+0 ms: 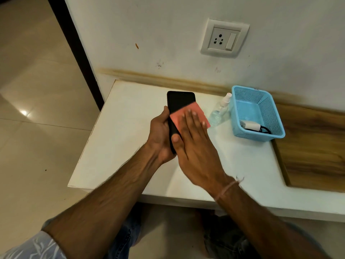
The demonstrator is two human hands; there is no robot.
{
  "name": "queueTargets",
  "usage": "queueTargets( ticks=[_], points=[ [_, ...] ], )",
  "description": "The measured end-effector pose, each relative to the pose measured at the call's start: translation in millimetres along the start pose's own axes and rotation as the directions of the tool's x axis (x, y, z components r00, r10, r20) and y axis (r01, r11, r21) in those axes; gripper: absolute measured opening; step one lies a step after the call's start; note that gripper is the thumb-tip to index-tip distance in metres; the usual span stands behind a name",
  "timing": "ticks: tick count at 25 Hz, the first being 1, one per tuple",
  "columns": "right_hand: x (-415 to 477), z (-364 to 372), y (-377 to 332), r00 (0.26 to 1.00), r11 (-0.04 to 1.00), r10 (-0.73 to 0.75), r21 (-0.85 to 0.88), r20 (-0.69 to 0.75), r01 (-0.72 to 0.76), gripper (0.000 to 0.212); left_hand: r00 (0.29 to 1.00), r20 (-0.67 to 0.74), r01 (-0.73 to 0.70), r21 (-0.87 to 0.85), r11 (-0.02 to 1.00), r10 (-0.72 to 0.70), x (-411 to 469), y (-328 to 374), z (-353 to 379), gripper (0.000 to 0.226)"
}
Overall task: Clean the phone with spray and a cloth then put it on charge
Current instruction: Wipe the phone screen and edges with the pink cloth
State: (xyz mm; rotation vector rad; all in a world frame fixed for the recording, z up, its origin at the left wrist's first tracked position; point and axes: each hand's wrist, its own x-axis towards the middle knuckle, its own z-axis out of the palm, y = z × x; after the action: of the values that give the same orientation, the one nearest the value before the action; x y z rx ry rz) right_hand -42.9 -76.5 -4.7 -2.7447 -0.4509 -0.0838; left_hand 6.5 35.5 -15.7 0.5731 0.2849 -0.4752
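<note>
Centre frame, above the white tabletop (115,139), left hand (160,135) is gripping the flat black smartphone (180,103) by its edges while right hand (194,139), fingers flat, is pressing a square pink cloth (186,115) on the screen; hard wiping risks levering the smartphone loose.

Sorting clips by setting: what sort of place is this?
Probably a home room: a white table against a wall with a power socket, a glossy tiled floor, a blue basket holding a charger.

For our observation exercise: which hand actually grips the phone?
The left hand grips the phone, curled round its edge; the right hand lies flat, pressing the cloth on it.
</note>
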Motion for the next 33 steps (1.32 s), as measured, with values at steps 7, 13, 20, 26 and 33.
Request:
queueTargets(
  ticks=[7, 13, 20, 26, 33],
  points=[
    [-43.8, 4.0, -6.6, 0.999, 0.998, -0.039, 0.049, 0.005, 0.039, 0.070, 0.998, 0.057, 0.025, -0.059, 0.998, -0.022, -1.3, 0.4, 0.1, 0.075],
    [62.8, -31.2, 8.8, 0.995, 0.992, 0.096, 0.086, -0.029, -0.093, 0.054, 1.000, -0.014, 0.000, 0.050, 0.999, 0.001, -1.4, -12.8, 8.7, 0.059],
    [5.5, -8.1, 3.0, 0.997, 0.993, -0.074, 0.088, -0.006, 0.074, 0.054, 1.000, 0.012, -0.016, -0.002, 1.000, 0.016, -3.2, -4.0, -0.2, 0.061],
    [-58.7, 5.5, 8.1, 0.956, 0.969, -0.246, -0.048, -0.162, 0.241, 0.057, 0.986, 0.165, 0.040, -0.052, 0.998, -0.030, -8.3, -4.5, 6.9, 0.076],
    [-4.6, -7.2, 23.6, 0.870, 0.898, -0.410, 0.044, -0.275, 0.437, 0.033, 0.985, 0.154, 0.091, -0.064, 0.994, -0.081, -10.4, -6.1, 5.1, 0.077]
  ],
)
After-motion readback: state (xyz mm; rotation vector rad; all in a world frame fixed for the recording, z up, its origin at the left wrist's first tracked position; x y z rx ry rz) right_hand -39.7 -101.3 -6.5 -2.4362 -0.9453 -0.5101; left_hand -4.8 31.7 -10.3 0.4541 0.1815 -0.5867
